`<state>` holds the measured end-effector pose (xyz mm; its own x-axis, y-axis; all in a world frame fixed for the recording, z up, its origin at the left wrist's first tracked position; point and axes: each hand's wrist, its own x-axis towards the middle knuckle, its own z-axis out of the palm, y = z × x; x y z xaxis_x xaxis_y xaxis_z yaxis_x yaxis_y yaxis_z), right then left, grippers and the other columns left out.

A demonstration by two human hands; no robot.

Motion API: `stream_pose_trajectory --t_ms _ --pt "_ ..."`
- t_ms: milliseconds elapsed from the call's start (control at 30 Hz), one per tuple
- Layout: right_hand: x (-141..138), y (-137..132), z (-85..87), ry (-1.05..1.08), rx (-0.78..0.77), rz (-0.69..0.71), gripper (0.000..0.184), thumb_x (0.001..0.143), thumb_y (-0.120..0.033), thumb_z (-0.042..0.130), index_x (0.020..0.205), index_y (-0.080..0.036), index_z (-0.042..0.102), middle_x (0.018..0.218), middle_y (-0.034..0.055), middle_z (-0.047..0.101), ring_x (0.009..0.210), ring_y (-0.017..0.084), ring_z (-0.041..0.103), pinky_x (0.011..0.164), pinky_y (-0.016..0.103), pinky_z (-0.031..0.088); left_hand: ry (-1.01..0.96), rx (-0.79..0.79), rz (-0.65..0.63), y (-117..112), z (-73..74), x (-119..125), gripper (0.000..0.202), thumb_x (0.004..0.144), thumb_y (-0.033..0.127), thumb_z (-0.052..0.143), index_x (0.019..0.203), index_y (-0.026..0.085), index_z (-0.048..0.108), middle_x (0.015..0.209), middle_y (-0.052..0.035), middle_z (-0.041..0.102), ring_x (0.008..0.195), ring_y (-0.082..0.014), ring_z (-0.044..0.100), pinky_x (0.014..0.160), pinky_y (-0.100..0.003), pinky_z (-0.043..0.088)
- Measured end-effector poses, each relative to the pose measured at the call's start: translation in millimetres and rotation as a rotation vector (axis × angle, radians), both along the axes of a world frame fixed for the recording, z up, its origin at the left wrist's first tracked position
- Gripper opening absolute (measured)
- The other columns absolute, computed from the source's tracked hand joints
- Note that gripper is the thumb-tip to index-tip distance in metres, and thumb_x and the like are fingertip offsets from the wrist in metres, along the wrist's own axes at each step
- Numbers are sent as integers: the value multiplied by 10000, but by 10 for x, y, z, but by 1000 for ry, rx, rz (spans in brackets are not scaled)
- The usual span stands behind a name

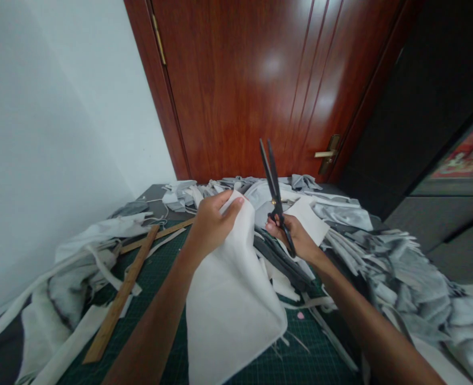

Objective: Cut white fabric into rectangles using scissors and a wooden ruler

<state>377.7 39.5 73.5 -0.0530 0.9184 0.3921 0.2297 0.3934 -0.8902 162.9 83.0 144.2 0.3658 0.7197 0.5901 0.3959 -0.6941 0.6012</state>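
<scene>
A piece of white fabric (232,299) hangs from my left hand (212,227), whose thumb and fingers pinch its upper edge. The lower part of the cloth spreads over the green cutting mat (164,310). In my right hand (292,232) is a pair of black scissors (274,187). Their blades point up and away, slightly parted, to the right of the held edge and apart from it. Under and beside my right hand lie dark grey folded strips (280,262) and a small white cloth piece (309,219).
Two wooden rulers, one a long wooden strip (122,294), lie on the left of the mat. Heaps of grey and white scraps (401,278) line the right, left and back. A brown door (240,96) stands behind the table, beside a white wall (68,107).
</scene>
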Motion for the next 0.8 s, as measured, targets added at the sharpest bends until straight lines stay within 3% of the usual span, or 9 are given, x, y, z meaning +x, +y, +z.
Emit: stream_pose_trajectory --t_ms 100,233,433,633,800 --pt "93 1 22 -135 -24 -14 524 818 -667 771 748 -242 472 704 -48 441 673 143 423 590 265 345 -40 -7 44 -3 0 9 294 994 398 558 822 188 672 805 -18 711 776 -205 642 706 -283 463" --pt "215 19 38 -378 35 -172 448 876 -618 698 757 -244 479 674 -53 470 631 142 433 594 271 335 -89 -30 56 -17 11 10 291 974 416 578 820 194 686 791 -24 710 787 -217 650 697 -287 471" --pt "413 4 134 -712 186 -355 290 779 -461 722 795 -248 526 668 -19 582 604 175 524 620 290 335 -146 -41 1 -38 59 1 193 914 268 571 838 194 732 822 -29 766 828 -223 691 741 -290 509" --pt "512 -17 172 -814 214 -422 232 784 -429 678 803 -248 534 668 -4 614 588 187 537 625 299 316 -135 -1 29 -66 64 -2 211 949 260 586 803 197 724 768 -3 735 761 -196 675 689 -279 474" --pt "504 -14 175 -812 199 -482 237 768 -441 680 808 -241 559 660 2 614 586 192 547 616 302 297 -153 -7 13 -92 68 -8 224 989 305 593 885 186 751 880 -24 783 872 -222 724 774 -291 515"
